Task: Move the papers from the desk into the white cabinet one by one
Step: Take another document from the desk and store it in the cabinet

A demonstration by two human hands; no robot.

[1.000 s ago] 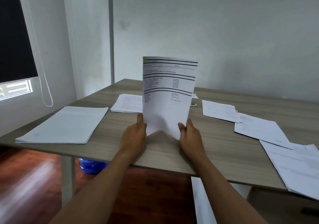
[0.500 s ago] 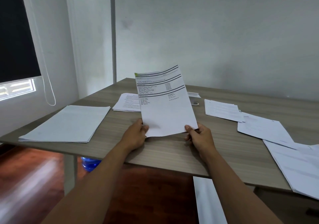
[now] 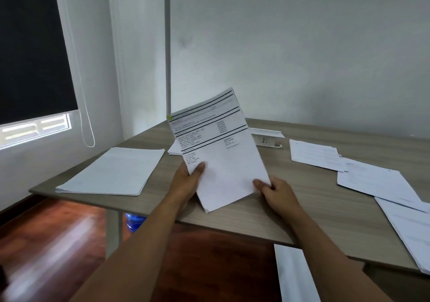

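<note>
A printed paper (image 3: 221, 152) with black bars across its top is held above the wooden desk (image 3: 302, 213), tilted to the left. My left hand (image 3: 188, 180) pinches its left edge with the thumb on top. My right hand (image 3: 277, 192) pinches its lower right corner. More papers lie on the desk: a thick stack (image 3: 116, 171) at the left, a small pile (image 3: 174, 149) behind the held sheet, and several loose sheets (image 3: 377, 180) at the right. No white cabinet is in view.
A white power strip (image 3: 267, 136) lies at the back of the desk. A blue water bottle (image 3: 133, 221) stands under the desk on the red-brown floor. A window with a dark blind and hanging cord (image 3: 87, 125) is at the left. A white panel (image 3: 295, 276) shows below the desk's front edge.
The paper went from upright to lowered and tilted left. My left hand shifted up its left edge, my right hand moved to the lower right corner. The view turned slightly right.
</note>
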